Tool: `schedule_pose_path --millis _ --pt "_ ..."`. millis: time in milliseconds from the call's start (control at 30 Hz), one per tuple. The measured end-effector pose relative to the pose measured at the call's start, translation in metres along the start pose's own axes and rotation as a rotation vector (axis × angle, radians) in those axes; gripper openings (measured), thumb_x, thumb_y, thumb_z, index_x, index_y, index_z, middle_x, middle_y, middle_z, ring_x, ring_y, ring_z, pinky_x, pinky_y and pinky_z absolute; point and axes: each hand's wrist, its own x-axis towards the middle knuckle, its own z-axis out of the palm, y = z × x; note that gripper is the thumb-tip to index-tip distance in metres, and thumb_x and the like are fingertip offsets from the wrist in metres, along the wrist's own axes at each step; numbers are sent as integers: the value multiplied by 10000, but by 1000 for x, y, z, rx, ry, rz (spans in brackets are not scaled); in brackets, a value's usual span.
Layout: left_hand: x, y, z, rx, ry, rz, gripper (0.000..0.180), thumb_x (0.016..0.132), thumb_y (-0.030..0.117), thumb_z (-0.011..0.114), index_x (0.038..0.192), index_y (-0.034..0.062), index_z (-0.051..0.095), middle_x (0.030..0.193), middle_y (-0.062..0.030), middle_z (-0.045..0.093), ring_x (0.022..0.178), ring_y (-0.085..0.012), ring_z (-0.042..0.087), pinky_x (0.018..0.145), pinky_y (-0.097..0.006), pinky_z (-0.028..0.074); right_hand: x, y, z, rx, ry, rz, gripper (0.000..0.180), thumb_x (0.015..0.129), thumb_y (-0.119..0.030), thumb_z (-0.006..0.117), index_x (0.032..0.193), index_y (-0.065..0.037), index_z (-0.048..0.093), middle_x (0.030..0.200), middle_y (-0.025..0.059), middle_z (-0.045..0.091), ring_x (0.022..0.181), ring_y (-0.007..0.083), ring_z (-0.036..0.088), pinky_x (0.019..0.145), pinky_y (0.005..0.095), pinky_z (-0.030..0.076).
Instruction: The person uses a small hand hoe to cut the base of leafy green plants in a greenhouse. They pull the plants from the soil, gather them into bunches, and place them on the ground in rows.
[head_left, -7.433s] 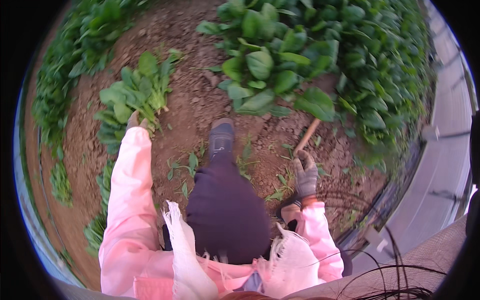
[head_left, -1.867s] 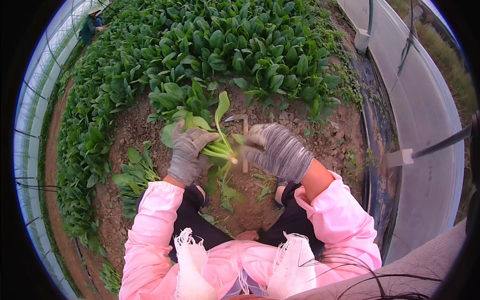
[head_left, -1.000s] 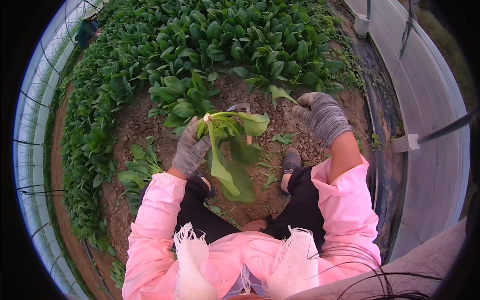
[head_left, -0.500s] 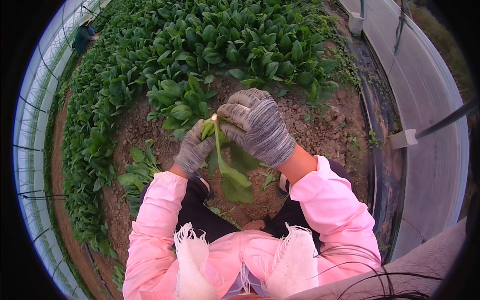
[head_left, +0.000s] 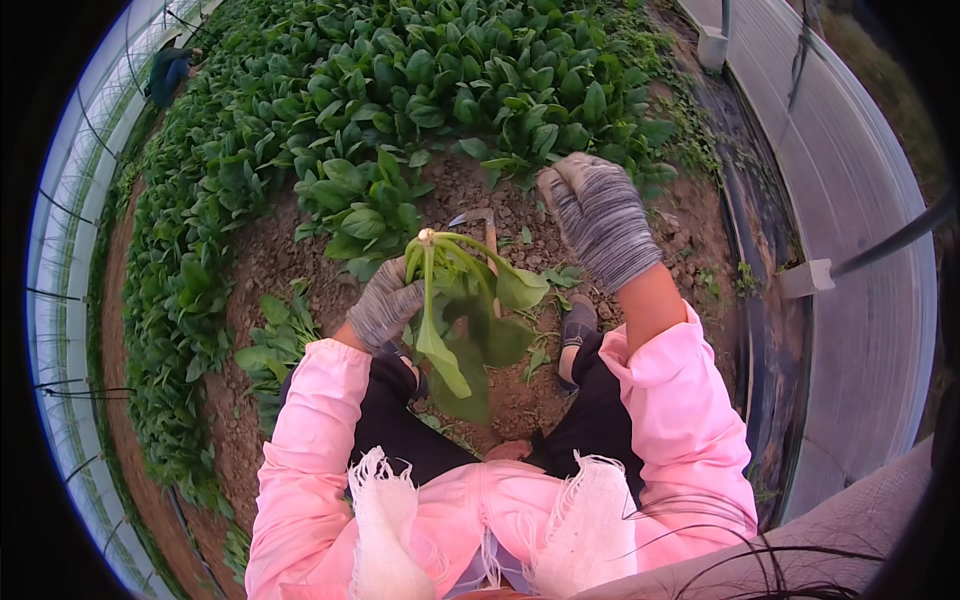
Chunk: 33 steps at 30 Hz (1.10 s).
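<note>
Above the bare brown soil, the grey-gloved left hand (head_left: 385, 305) is gripping an uprooted leafy green plant (head_left: 455, 310) root-end up; the gloved right hand (head_left: 600, 215) is hovering empty, fingers loosely spread. Many planted rows (head_left: 400, 80) are waiting unpicked.

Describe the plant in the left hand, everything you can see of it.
The pulled leafy green plant is held upside down by the gloved left hand: pale root end up, light green stalks fanning into broad, limp dark leaves hanging over the soil between the knees. It looks fresh. The gloved right hand is raised clear of it.
</note>
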Motion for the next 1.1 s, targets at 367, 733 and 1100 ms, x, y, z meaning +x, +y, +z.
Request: schedule_pose_path --millis 367,733,1100 --pt "9 -16 -9 -27 243 30 394 932 182 703 1274 14 602 1212 -19 644 1075 -90 584 958 -274 476 -1 -10 -1 348 -276 393 411 810 -346 760 1072 -37 691 1034 157 664 948 306 665 840 392 531" --pt "17 -20 2 523 142 139 229 941 166 640 1112 13 647 893 -62 589 791 -158 558 770 -312 472 -6 -22 49 126 -125 -352 288 827 -312 730 991 -75 722 952 86 686 913 321 648 824 423 502" --pt "16 -8 0 1108 349 108 237 904 260 633 1075 104 684 897 -122 695 910 -308 639 1088 -451 303 -7 10 15 9 -329 229 376 880 -383 703 1008 -30 712 937 127 669 868 295 659 795 415 528"
